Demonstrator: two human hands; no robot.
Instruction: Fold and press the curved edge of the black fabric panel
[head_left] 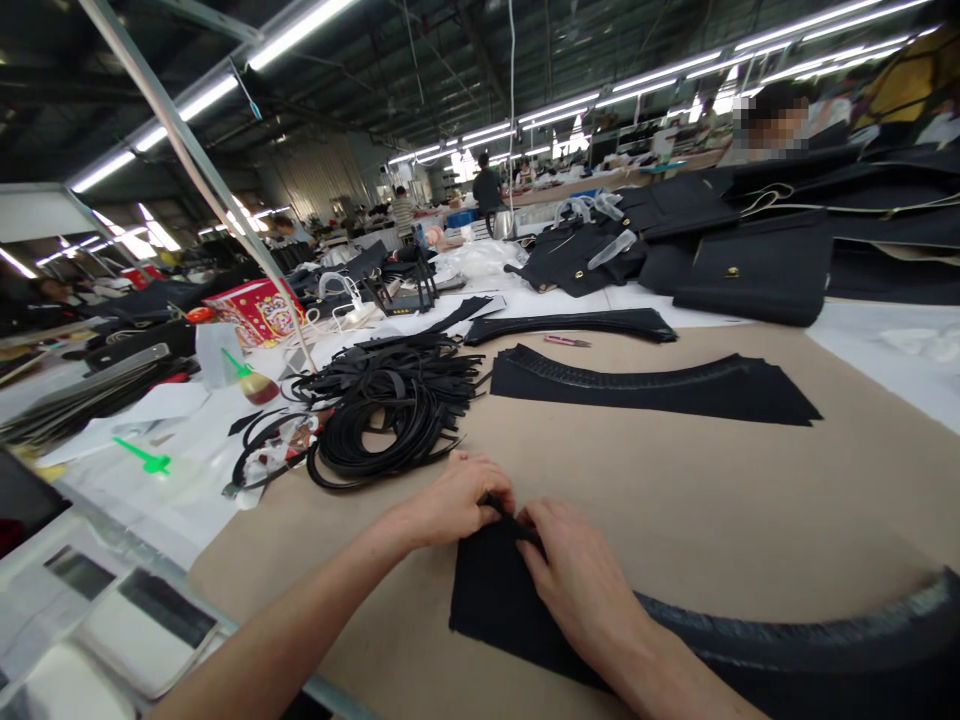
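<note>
A long black piece (510,605) with a curved, shiny upper edge lies on the brown work surface (750,480), running off to the right. At its upper left corner, my left hand (469,495) pinches the edge between thumb and fingers. Close beside it on the right, my right hand (574,560) grips the same edge, its fingers pressed together. The edge is raised and folded between the two hands. Farther back lie stacked black curved pieces (645,390) and a narrower black stack (570,325).
A heap of coiled black straps (390,405) stands left of the hands. Small pink snips (566,341) lie between the stacks. Green-tipped bottle (255,382), red box (255,310) and metal pole (202,180) are at left. Black bags (757,265) pile up behind; people work beyond.
</note>
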